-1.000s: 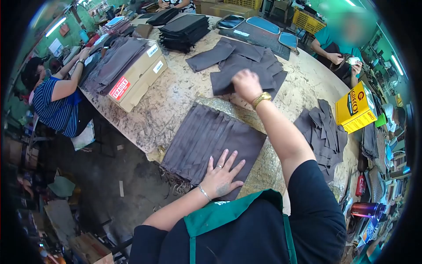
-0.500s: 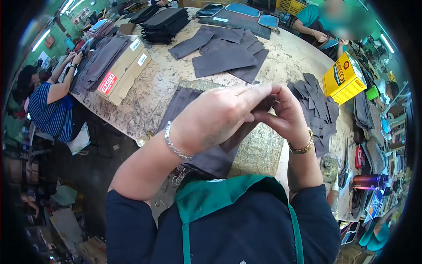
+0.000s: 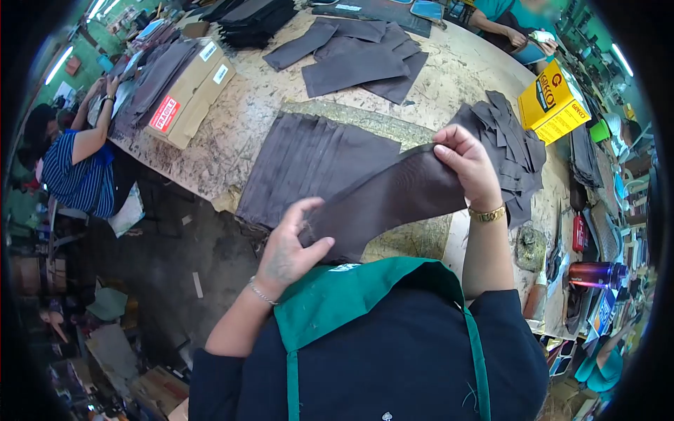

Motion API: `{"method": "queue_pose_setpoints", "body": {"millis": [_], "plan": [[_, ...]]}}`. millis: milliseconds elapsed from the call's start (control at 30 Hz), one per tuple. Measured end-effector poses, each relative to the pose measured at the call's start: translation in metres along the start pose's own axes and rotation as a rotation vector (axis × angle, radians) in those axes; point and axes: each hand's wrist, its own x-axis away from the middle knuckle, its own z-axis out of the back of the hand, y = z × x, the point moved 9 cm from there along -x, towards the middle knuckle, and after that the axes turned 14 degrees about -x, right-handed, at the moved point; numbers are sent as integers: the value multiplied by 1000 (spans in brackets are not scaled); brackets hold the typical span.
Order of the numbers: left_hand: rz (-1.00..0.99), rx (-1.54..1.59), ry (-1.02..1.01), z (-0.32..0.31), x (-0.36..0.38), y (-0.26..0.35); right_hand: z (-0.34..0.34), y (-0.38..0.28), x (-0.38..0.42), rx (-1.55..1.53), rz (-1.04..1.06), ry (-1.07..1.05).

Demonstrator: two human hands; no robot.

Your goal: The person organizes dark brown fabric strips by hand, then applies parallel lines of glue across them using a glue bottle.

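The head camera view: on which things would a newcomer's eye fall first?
Probably first on the dark brown sheet in the centre, held up by the right hand, with the left hand at its other end. Next, the bright yellow container at the right of the worktable, and the red "FRAGILE" label on the cardboard box at the left.

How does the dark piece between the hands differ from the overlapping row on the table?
The held piece is a single panel; the overlapping row is several, layered edge over edge. The right hand raises one end of the held piece, which curves, while the overlapping row lies on the table. Both are dark sheets.
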Motion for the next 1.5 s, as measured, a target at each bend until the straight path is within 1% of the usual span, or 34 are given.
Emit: {"method": "queue_pose_setpoints", "body": {"millis": [33, 67, 133, 167, 233, 267, 333, 367, 400, 433, 467, 533, 567, 633, 733, 767, 800, 867, 900, 967, 1000, 1033, 1067, 1133, 1167, 1200, 1267, 1300, 1333, 1400, 1433, 1467, 1500], "plan": [[-4, 10, 19, -6, 0, -1, -6, -8, -3, 54, 26, -16], [46, -94, -16, -11, 7, -3, -11, -13, -6, 81, 12, -46], [140, -36, -70, -19, 9, -7, -17, -21, -13, 151, -8, -103], [141, -35, -58, -20, 10, -10, -17, -23, -21, 155, -7, -114], [-26, -46, -39, -26, 11, -7, -13, -26, -40, 564, 16, -133], [-27, -45, -43, -29, 13, -8, -15, -22, -51, 693, 61, -140], [341, 97, -267, -54, 21, -41, -21, 4, -73, 853, 28, -133], [338, 92, -272, -57, 20, -46, -23, 21, -84, 896, 33, -124], [327, -74, -239, -54, 18, -55, -25, 38, -93, 940, 39, -119], [316, -240, -202, -51, 15, -62, -28, 51, -99, 944, 53, -104], [319, -244, -199, -52, 14, -70, -30, 64, -104, 947, 64, -92], [404, -219, -225, -53, 15, -85, -34, 83, -106, 944, 63, -111], [412, -219, -220, -53, 16, -88, -30, 91, -105, 940, 51, -75], [569, -75, -211, -53, 22, -97, -24, 97, -105, 906, 53, -36], [602, -52, -202, -52, 23, -100, -23, 99, -105, 925, 35, -65], [556, -117, -202, -52, 22, -98, -20, 104, -106, 937, 56, -79], [542, -118, -197, -51, 24, -94, -21, 103, -105, 943, 47, -72], [338, -867, -320, -44, 19, -72, -24, 103, -106, 979, 26, -86], [334, -866, -314, -37, 14, -60, -27, 100, -105, 970, 7, -90], [225, -948, -16, -5, -1, -20, -28, 99, -110, 1007, 28, -108], [27, -944, 61, -7, -11, -3, -30, 101, -110, 1037, 42, -125], [-168, -933, 139, -10, -19, 14, -31, 101, -113, 1065, 6, -128], [-158, -930, 142, -19, -30, 12, -33, 98, -115, 1067, 4, -139], [-306, -986, -119, -72, -48, 6, -39, 101, -121, 1176, -80, -250], [-245, -955, -232, -91, -50, -16, -31, 106, -128, 1227, -132, -271], [-188, -920, -342, -108, -48, -36, -28, 107, -139, 1234, -125, -275], [-192, -930, -335, -113, -47, -41, 2, 80, -165, 774, 58, 89], [-197, -932, -325, -112, -48, -42, 25, 82, -179, 621, 59, 232], [-201, -932, -322, -112, -46, -42, 48, 84, -190, 463, 55, 375], [-201, -932, -331, -114, -45, -43, 72, 94, -201, 137, -135, 590], [-194, -932, -327, -113, -47, -43, 77, 96, -203, -21, -143, 743], [-199, -940, -319, -113, -48, -42, 77, 90, -211, -25, -132, 739], [-186, -930, -337, -113, -48, -41, 73, 85, -219, -120, -86, 701]]}}
